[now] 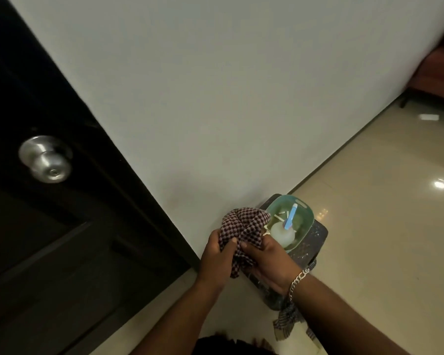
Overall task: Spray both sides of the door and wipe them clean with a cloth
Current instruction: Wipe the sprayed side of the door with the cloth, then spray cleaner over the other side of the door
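Cloth point(244, 231), checked in dark red and pale, was found bunched between both hands in front of the wall point(215, 85). We noted the left hand point(213, 254) curled round its lower left part, thumb pressed across the fabric, and the right hand point(269, 262) gripping it from the right side, thumb on the folds; a ring and a chain bracelet point(299, 279) were on that hand and wrist. The door point(36, 226), dark and panelled, stood at the left with a metal knob point(46, 160), well apart from the hands. Just beyond the right hand we recorded a green tub point(305, 221) on a dark speckled stool point(315, 239); inside lay a spray bottle point(283, 233) with a blue trigger. A second checked fabric point(286, 321) hung below the right forearm. The floor point(382, 226) was glossy tile.
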